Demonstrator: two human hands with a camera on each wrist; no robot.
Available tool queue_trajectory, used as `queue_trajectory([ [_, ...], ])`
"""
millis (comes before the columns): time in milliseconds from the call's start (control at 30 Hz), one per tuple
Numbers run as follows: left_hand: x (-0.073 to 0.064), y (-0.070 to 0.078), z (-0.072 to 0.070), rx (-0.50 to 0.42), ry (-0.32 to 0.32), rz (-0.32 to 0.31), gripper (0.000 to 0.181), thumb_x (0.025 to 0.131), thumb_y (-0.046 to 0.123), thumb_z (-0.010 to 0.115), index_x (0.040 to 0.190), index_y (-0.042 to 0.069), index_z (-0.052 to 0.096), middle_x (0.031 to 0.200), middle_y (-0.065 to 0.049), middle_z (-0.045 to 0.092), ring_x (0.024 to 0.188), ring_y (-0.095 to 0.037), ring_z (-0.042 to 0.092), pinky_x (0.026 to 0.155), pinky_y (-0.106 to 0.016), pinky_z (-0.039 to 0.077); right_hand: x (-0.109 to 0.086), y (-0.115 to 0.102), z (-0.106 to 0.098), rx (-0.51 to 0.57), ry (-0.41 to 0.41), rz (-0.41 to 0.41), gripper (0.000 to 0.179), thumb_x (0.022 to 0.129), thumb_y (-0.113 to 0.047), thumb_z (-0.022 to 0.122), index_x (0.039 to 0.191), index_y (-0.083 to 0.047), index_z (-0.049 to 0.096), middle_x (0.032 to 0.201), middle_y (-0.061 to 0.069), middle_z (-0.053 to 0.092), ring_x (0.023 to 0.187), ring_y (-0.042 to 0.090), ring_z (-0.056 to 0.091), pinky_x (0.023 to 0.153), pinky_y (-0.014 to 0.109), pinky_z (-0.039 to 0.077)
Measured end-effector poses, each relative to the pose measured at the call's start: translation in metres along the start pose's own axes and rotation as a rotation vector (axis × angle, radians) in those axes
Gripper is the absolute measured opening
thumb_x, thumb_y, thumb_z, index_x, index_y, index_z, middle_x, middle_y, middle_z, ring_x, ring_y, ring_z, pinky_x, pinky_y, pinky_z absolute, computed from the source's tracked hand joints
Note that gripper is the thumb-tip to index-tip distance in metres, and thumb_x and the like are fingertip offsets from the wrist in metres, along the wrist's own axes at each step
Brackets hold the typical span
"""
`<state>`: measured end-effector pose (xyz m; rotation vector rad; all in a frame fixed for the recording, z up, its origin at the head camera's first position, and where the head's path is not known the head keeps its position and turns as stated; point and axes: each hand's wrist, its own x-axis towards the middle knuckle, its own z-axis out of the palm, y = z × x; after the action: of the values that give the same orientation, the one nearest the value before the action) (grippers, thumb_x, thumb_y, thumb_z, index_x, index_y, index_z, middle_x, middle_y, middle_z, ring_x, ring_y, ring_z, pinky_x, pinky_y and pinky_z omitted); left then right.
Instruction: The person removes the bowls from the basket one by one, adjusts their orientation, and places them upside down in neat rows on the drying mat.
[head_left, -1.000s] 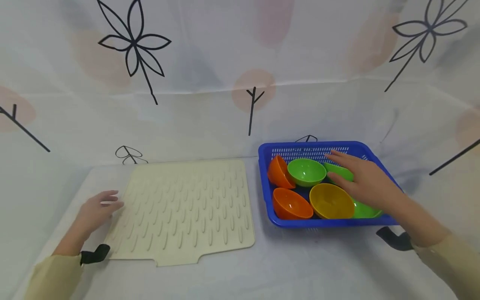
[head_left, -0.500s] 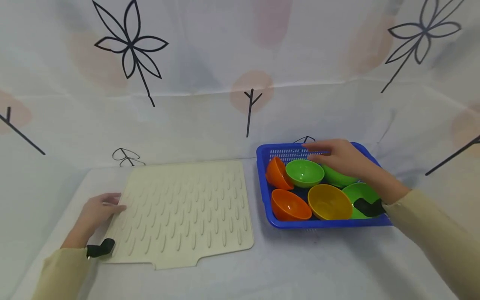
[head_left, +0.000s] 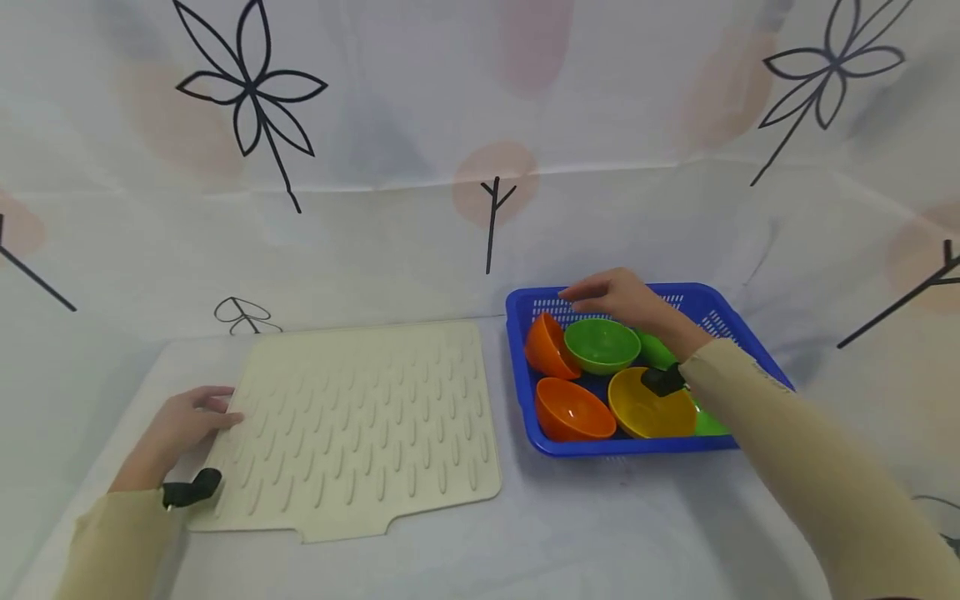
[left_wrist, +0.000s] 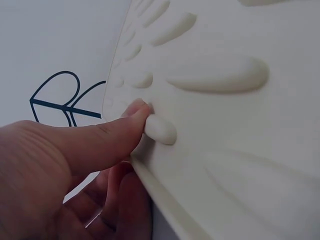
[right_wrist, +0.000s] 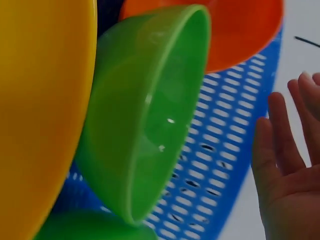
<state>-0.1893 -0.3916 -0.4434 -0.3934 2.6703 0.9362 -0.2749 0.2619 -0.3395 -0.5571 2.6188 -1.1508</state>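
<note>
At the left edge of a cream ridged mat [head_left: 360, 417], my left hand [head_left: 176, 429] pinches the border. In the left wrist view its thumb [left_wrist: 107, 142] lies on the top face, with curled fingers under the edge. My right hand [head_left: 630, 302] hovers over the back of a blue plastic basket [head_left: 622, 448], fingers extended and holding nothing. Below it sits a green bowl [head_left: 602, 343], tilted on its side in the right wrist view. Two orange bowls [head_left: 573, 408] and a yellow bowl [head_left: 641, 408] share the basket. The right arm partly hides more green bowls [head_left: 708, 423].
A white cloth [head_left: 585, 533] covers the table under mat and basket. Behind them hangs a white fabric backdrop [head_left: 390, 233] with leaf drawings. A dark thin cord [head_left: 937, 501] shows at the far right.
My right hand has moved left across the basket, from its right side to above the back green bowl. My left hand has closed in on the mat's edge. The view has shifted slightly.
</note>
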Motion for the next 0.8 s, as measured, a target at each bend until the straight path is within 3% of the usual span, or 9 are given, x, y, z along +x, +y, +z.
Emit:
queue_trajectory([
  [300, 0.005, 0.0, -0.002, -0.016, -0.007, -0.047, 0.087, 0.086, 0.033, 0.078, 0.148, -0.007, 0.034, 0.129, -0.032, 0.048, 0.112, -0.046, 0.049, 0.093, -0.061, 0.042, 0.027, 0.006, 0.026, 0.027, -0.001, -0.026, 0.025, 0.096, -0.004, 0.065, 0.119, 0.001, 0.071, 0.121, 0.016, 0.069, 0.113, 0.032, 0.064, 0.097, 0.047, 0.052],
  [500, 0.005, 0.001, -0.002, -0.026, -0.011, -0.044, 0.084, 0.087, 0.03, 0.077, 0.148, -0.007, 0.033, 0.13, -0.033, 0.047, 0.112, -0.046, 0.05, 0.094, -0.061, 0.042, 0.031, 0.004, 0.039, -0.061, 0.096, -0.031, 0.016, 0.092, -0.001, 0.07, 0.104, -0.005, 0.079, 0.104, 0.011, 0.074, 0.099, 0.028, 0.068, 0.083, 0.044, 0.058],
  [800, 0.003, 0.004, -0.003, -0.015, -0.014, -0.04, 0.082, 0.087, 0.028, 0.076, 0.147, -0.009, 0.033, 0.129, -0.035, 0.047, 0.113, -0.047, 0.05, 0.094, -0.061, 0.041, 0.031, 0.003, 0.043, -0.188, 0.175, -0.13, 0.015, 0.09, 0.002, 0.071, 0.096, -0.009, 0.08, 0.1, 0.008, 0.074, 0.094, 0.025, 0.068, 0.077, 0.039, 0.06],
])
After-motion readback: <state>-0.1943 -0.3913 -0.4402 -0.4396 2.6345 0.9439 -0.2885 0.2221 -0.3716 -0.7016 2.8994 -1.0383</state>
